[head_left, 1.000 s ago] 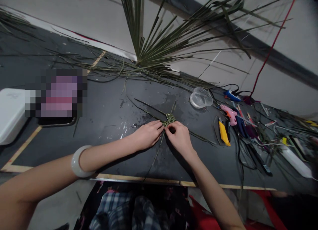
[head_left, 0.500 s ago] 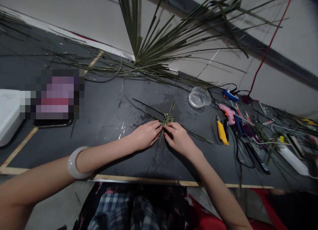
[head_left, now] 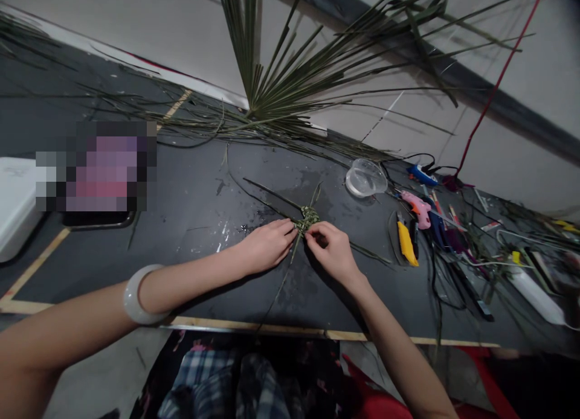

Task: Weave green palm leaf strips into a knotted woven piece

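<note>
Your left hand [head_left: 267, 245] and right hand [head_left: 333, 250] meet near the middle of the black table [head_left: 190, 226]. Both sets of fingertips are pinched on the small woven palm-leaf knot [head_left: 309, 216], which lies flat there with its loose strips trailing toward the near edge. A clear plastic bowl [head_left: 366, 177] sits toward the far edge, and a yellow utility knife [head_left: 406, 244] rests further right.

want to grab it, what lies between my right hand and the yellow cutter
A thin leaf strip on bare dark table, seen in the head view.
</note>
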